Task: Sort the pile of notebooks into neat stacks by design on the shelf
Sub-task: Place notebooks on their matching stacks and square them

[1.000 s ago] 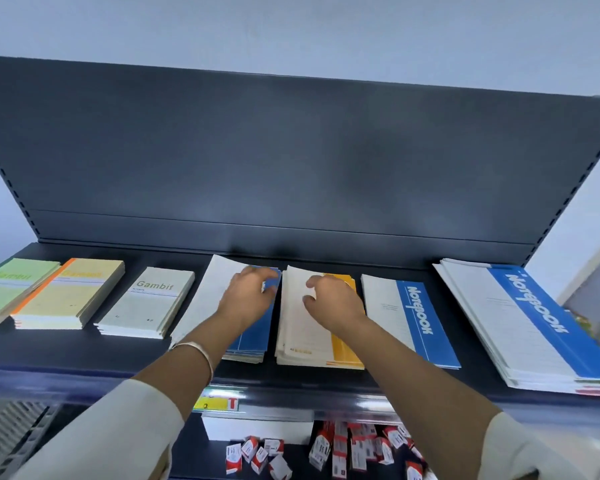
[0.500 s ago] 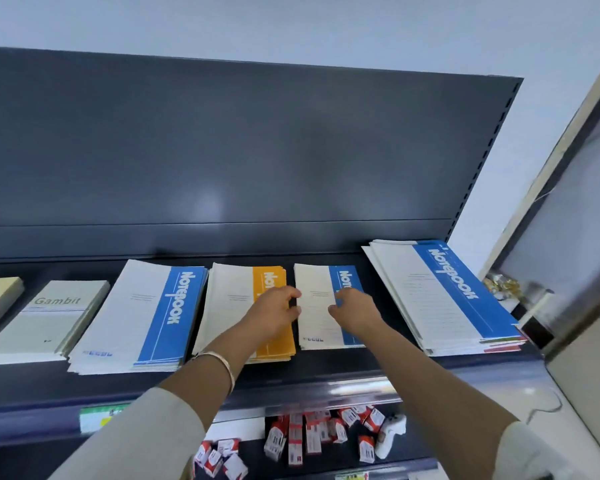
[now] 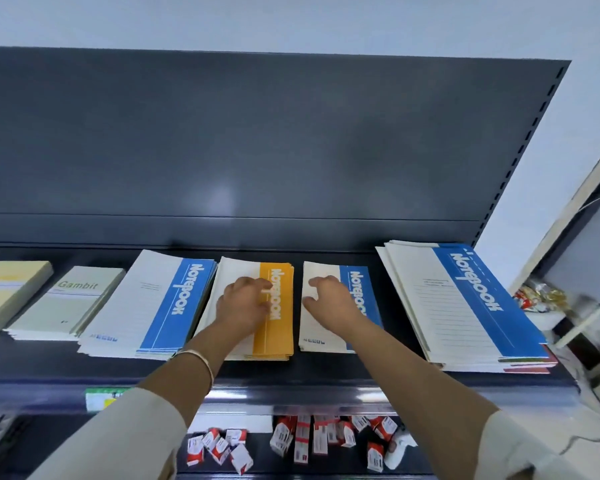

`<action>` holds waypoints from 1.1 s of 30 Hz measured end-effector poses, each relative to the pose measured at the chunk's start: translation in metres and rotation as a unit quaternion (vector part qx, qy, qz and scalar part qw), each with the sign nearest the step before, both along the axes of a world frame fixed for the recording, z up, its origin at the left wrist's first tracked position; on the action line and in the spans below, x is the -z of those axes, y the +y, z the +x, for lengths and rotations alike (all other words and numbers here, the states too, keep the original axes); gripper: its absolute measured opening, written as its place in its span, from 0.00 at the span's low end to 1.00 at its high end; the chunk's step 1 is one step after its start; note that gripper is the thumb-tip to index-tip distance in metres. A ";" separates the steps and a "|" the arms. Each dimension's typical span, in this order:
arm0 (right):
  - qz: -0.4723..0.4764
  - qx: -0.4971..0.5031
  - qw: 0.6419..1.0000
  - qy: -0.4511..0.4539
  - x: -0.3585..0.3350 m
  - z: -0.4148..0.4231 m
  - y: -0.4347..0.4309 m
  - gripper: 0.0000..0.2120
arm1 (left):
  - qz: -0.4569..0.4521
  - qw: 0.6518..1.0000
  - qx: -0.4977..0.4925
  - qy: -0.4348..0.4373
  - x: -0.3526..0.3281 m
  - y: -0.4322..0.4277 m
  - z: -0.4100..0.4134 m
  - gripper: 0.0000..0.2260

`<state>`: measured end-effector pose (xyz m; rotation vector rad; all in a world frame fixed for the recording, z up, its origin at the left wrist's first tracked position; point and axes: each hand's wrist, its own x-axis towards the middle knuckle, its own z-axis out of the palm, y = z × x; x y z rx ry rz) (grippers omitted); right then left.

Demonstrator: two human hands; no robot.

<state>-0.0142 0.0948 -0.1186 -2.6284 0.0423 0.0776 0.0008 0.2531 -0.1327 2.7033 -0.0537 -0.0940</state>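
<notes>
Left hand (image 3: 245, 303) flat on orange stack (image 3: 274, 341), right hand (image 3: 329, 299) relaxed on small blue stack (image 3: 319, 329)

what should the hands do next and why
Probably move the right hand from the small blue stack to the pile at the right and take the top one. That pile lies fanned, with green and red edges showing under its blue cover, so it looks unsorted.
</notes>
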 end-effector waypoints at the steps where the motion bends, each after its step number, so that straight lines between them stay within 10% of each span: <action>1: 0.032 -0.014 0.999 0.018 -0.002 0.001 0.009 0.17 | 0.007 1.000 -0.007 -0.002 0.000 0.006 0.000 0.19; 13: 0.314 0.114 0.918 0.213 -0.019 0.016 0.056 0.15 | -0.074 0.987 -0.109 0.087 -0.007 0.052 0.002 0.24; 33: 0.351 0.154 0.903 0.195 -0.024 0.021 0.059 0.14 | -0.438 0.849 -0.184 0.233 -0.017 0.062 0.011 0.13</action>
